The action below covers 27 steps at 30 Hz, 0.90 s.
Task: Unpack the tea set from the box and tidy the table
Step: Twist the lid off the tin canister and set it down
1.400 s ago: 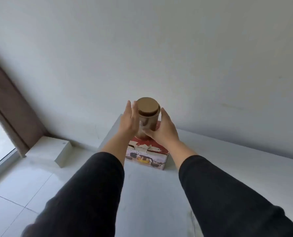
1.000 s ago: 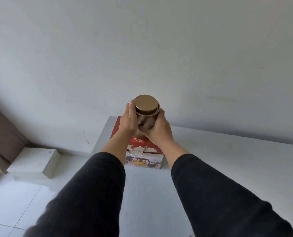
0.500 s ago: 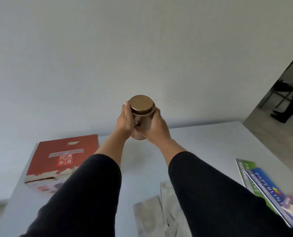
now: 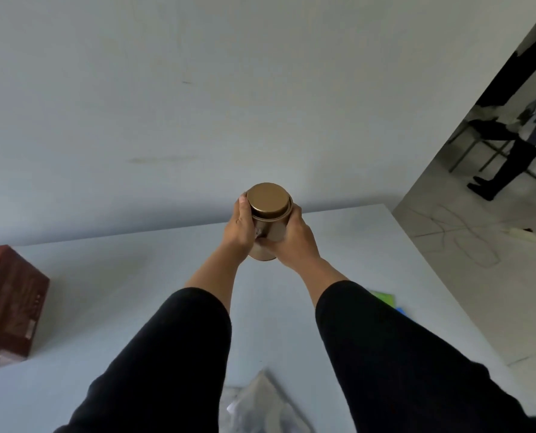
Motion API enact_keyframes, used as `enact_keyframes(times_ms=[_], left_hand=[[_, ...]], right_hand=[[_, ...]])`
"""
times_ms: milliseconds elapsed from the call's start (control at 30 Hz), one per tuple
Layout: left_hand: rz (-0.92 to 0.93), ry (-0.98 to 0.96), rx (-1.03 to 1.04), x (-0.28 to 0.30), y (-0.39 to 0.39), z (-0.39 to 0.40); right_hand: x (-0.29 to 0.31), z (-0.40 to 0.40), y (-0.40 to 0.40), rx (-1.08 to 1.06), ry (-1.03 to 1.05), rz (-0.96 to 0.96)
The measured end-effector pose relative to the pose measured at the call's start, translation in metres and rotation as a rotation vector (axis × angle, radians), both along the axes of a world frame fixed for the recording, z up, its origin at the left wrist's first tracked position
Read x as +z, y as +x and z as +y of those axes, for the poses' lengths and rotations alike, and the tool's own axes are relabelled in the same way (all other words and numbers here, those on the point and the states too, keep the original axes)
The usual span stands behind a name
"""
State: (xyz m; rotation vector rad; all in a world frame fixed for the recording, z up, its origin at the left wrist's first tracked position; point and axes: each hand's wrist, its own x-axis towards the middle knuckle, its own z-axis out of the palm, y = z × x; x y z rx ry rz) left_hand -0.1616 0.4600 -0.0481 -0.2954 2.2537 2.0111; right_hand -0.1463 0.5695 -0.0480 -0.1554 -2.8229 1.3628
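Observation:
A bronze metal tea tin (image 4: pixel 269 204) with a round lid is held upright in the air above the far part of the white table (image 4: pixel 135 276). My left hand (image 4: pixel 240 230) wraps its left side and my right hand (image 4: pixel 294 242) wraps its right side and front. The tin's lower body is mostly hidden by my fingers. The red tea set box (image 4: pixel 8 303) stands at the table's left edge, well apart from the tin.
Silver foil packets (image 4: pixel 260 404) lie near the table's front between my sleeves. Green and blue paper packs (image 4: pixel 385 300) peek out behind my right forearm. The table's right edge drops to the floor, where a cable (image 4: pixel 466 242) lies and a person stands far off.
Both hands carried the tin from over the red box to the right, above the table's middle. The view swung right, so the box now sits at the left edge.

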Motion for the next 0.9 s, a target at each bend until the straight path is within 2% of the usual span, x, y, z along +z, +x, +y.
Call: enact_keyframes(times_ms=[333, 900], left_hand=[[-0.066, 0.027, 0.019, -0.054, -0.035, 0.061], [-0.022, -0.020, -0.020, -0.082, -0.046, 0.063]], right_hand=[[-0.047, 0.067, -0.044, 0.049, -0.032, -0.100], [-0.071, 0.075, -0.063, 0.079, -0.076, -0.141]])
